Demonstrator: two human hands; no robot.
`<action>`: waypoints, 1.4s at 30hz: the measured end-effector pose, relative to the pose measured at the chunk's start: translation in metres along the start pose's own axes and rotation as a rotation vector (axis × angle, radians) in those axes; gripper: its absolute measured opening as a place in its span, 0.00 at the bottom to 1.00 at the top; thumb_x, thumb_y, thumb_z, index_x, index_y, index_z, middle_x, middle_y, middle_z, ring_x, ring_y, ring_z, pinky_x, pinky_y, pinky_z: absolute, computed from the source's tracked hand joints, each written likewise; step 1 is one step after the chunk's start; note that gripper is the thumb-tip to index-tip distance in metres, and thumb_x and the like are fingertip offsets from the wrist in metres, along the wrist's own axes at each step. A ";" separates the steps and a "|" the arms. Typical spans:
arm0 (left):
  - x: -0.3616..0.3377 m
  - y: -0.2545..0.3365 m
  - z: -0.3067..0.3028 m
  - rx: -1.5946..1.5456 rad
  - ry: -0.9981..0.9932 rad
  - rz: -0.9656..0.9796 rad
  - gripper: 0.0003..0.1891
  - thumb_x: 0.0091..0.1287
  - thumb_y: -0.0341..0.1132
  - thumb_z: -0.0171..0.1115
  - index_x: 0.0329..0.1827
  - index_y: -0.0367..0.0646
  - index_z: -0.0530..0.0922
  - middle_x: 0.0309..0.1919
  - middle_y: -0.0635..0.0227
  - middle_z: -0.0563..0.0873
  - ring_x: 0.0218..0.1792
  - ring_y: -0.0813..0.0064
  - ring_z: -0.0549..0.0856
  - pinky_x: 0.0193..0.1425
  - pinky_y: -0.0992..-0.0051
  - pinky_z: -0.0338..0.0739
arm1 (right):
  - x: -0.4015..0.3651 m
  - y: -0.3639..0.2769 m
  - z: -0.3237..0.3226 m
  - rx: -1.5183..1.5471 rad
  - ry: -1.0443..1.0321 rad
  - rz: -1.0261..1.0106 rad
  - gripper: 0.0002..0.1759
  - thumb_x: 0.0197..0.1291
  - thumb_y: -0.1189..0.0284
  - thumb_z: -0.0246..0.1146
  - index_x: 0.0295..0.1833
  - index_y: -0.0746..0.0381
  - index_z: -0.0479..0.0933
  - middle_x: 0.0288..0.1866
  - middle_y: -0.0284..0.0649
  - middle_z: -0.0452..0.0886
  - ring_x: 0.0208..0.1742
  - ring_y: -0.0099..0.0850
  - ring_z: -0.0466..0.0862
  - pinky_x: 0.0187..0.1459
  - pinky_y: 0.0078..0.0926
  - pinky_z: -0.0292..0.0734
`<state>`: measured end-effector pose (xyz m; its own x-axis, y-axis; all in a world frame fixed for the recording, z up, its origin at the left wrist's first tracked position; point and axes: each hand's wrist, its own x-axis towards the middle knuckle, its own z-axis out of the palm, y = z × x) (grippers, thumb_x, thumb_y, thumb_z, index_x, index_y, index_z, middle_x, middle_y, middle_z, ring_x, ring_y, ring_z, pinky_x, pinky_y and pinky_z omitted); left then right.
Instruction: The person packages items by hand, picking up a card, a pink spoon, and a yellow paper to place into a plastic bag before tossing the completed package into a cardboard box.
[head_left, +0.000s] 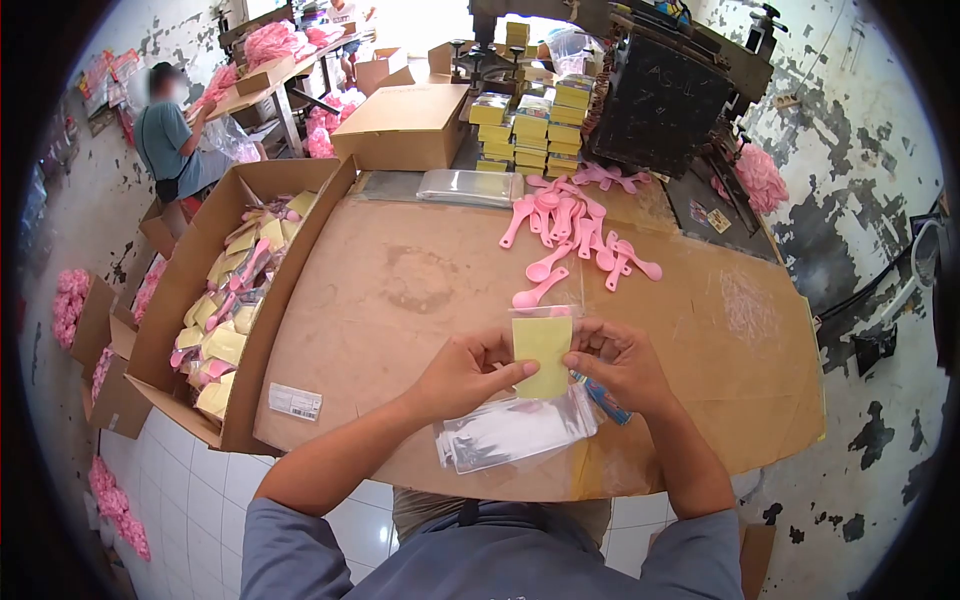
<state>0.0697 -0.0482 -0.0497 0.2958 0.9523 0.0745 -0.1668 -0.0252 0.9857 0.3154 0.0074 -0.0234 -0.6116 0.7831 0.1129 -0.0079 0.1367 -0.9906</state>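
Over the near part of the cardboard-covered table (400, 330), a yellow card (543, 350) is held up between my two hands, with clear plastic around its upper edge. My left hand (478, 372) pinches its left side, thumb across the front. On the other side, my right hand (622, 368) grips the right edge between thumb and fingers. Below them lies a stack of clear plastic bags (515, 432). Partly hidden under my right hand is a blue printed card (606, 402). Just beyond the card, a pink spoon (540, 290) lies near a heap of pink spoons (565, 220).
To the left, an open cardboard box (290, 270) holds many packed bags (225, 345). Stacks of yellow cards (535, 125), a closed carton (400, 125) and a dark machine (655, 95) stand at the back. A person (170, 135) sits at the far left.
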 end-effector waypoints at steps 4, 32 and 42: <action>0.000 0.011 -0.022 0.050 0.174 0.064 0.15 0.76 0.33 0.68 0.60 0.35 0.81 0.46 0.67 0.90 0.42 0.78 0.89 0.43 0.75 0.86 | -0.001 -0.005 -0.012 0.017 0.060 -0.037 0.16 0.70 0.78 0.68 0.62 0.67 0.80 0.46 0.35 0.85 0.47 0.23 0.85 0.51 0.25 0.80; -0.005 -0.021 0.020 0.933 -0.011 0.286 0.09 0.67 0.38 0.74 0.42 0.43 0.87 0.36 0.65 0.85 0.39 0.66 0.86 0.45 0.65 0.81 | -0.031 0.012 -0.091 -0.454 -0.013 0.294 0.17 0.57 0.78 0.79 0.52 0.65 0.84 0.35 0.27 0.81 0.34 0.16 0.78 0.38 0.18 0.75; -0.007 -0.020 0.017 0.786 0.002 0.182 0.08 0.68 0.34 0.73 0.45 0.41 0.86 0.36 0.63 0.86 0.34 0.69 0.87 0.40 0.68 0.82 | -0.031 0.009 -0.097 -0.594 0.052 0.093 0.11 0.64 0.74 0.72 0.50 0.64 0.85 0.38 0.30 0.82 0.38 0.18 0.79 0.40 0.22 0.76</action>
<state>0.0870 -0.0590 -0.0675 0.3258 0.9133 0.2444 0.4982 -0.3855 0.7766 0.4111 0.0431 -0.0288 -0.5485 0.8349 0.0461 0.4964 0.3695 -0.7855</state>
